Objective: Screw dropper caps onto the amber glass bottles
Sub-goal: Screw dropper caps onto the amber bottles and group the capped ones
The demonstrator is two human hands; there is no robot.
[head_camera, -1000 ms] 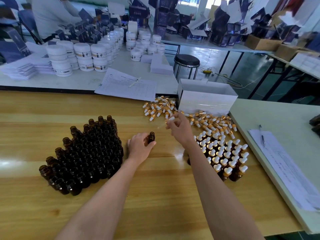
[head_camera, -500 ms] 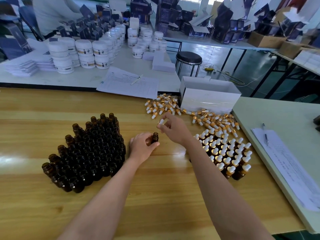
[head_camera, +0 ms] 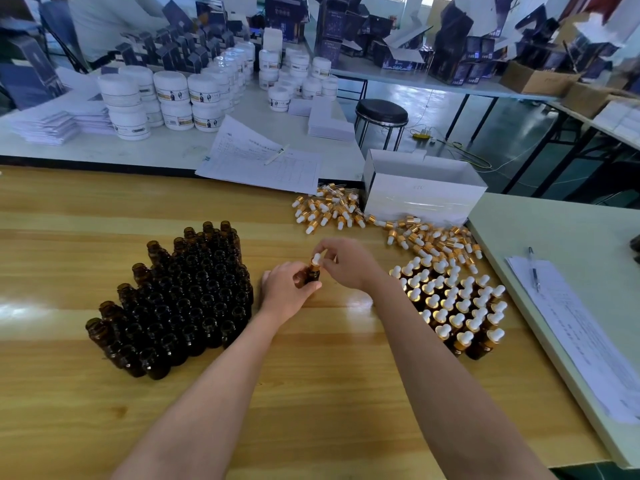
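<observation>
Small amber glass bottle [head_camera: 314,276] stands upright, gripped by my left hand [head_camera: 289,293] mid wooden counter [head_camera: 311,382]; right hand [head_camera: 347,264] pinches the white-bulb, gold-collar dropper cap [head_camera: 316,260] on its neck

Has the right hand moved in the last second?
Yes. The right hand drew back from the white box toward the left hand, bringing its dropper cap onto the held bottle.

Amber bottles [head_camera: 180,299], white-and-gold dropper caps [head_camera: 332,211]
</observation>
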